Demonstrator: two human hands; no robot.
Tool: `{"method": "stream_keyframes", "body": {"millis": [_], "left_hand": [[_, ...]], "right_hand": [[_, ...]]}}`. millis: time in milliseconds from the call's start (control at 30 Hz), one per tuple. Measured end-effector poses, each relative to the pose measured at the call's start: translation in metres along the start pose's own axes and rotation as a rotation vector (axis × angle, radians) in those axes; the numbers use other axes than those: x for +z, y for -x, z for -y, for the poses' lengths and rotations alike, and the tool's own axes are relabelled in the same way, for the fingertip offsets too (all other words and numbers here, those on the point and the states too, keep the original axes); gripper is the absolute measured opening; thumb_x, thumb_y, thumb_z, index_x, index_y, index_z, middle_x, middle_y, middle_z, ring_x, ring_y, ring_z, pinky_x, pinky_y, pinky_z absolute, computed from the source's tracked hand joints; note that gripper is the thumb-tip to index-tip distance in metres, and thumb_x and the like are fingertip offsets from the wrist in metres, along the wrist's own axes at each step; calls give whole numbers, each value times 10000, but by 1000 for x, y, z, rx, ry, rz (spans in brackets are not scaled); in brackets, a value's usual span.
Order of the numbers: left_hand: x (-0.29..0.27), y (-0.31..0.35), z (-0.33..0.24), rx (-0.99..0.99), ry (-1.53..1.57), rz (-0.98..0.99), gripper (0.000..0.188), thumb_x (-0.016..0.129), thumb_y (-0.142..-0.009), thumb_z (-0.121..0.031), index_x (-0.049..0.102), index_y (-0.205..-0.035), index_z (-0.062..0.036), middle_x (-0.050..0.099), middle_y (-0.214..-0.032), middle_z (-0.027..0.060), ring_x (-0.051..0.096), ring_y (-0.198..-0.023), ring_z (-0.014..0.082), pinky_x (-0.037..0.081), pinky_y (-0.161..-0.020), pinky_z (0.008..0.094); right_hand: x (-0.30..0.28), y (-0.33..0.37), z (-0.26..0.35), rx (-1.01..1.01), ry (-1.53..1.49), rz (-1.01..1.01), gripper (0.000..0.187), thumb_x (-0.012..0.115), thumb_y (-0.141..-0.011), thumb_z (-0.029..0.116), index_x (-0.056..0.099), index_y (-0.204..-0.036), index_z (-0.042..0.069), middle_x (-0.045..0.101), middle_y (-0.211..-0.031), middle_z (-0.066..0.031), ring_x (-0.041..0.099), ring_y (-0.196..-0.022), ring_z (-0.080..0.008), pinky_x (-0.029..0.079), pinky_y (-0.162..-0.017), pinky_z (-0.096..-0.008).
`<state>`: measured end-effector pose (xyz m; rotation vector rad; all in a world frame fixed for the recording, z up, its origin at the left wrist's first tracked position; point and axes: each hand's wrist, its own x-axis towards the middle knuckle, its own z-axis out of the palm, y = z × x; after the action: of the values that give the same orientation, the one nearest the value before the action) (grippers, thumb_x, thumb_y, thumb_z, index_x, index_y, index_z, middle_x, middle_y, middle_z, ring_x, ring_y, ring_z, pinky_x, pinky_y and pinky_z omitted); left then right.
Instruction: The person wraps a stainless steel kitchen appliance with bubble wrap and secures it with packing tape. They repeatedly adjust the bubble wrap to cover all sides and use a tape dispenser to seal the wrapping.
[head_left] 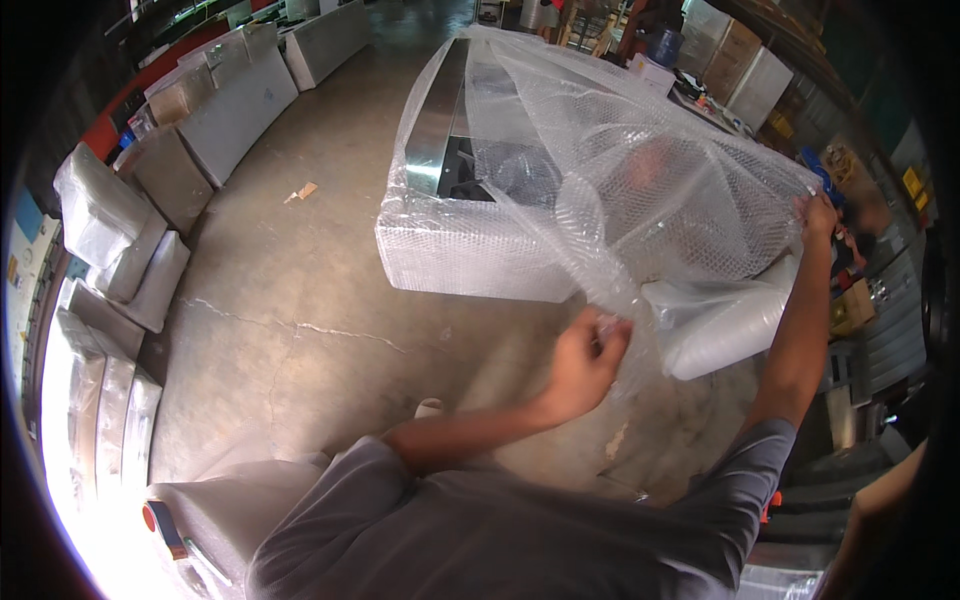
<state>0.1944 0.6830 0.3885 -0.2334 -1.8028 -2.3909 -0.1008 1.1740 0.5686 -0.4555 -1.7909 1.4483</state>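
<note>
A clear sheet of bubble wrap point(680, 190) stretches over a large box-shaped metal unit point(432, 130), whose steel top and dark recess show through a gap on its left. Bubble wrap also covers the unit's near side. My left hand point(590, 362) is closed on a gathered edge of the sheet, near the unit's front right corner. Out to the right, with the arm stretched, my right hand point(818, 215) grips the sheet's far right edge; some of its fingers are hidden. Below the raised sheet lies a thick roll of bubble wrap point(725, 335).
Wrapped flat panels and boxes point(240, 110) line the left side. A large roll of white foam point(240, 505) lies at lower left, with a tape dispenser point(165, 528) on it. Cracked concrete floor point(290, 260) spans the middle. Cartons point(735, 60) stand at the back right.
</note>
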Motion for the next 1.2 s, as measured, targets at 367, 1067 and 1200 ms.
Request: {"method": "stream_keyframes", "body": {"millis": [367, 1067, 1200], "left_hand": [[117, -111, 157, -672, 571, 270, 224, 618, -959, -266, 591, -1043, -60, 617, -838, 72, 569, -605, 156, 467, -497, 315], [-107, 47, 31, -319, -12, 66, 212, 556, -1065, -203, 716, -1058, -64, 585, -808, -42, 518, -690, 30, 440, -589, 223], [-211, 104, 1, -173, -183, -75, 225, 593, -1049, -216, 710, -1098, -30, 655, -868, -1, 580, -759, 70, 481, -666, 252]], "right_hand": [[23, 61, 54, -182, 104, 206, 367, 589, -1056, 343, 666, -1297, 78, 673, -1025, 10, 675, -820, -117, 558, -723, -281], [20, 62, 113, -548, 9, 16, 347, 611, -1035, 312, 708, -1150, -1, 693, -1005, -47, 618, -892, -144, 489, -844, -268], [62, 116, 130, -607, 24, -230, 423, 610, -1010, 406, 733, -1079, 7, 719, -934, -129, 679, -888, -173, 510, -800, -313]]}}
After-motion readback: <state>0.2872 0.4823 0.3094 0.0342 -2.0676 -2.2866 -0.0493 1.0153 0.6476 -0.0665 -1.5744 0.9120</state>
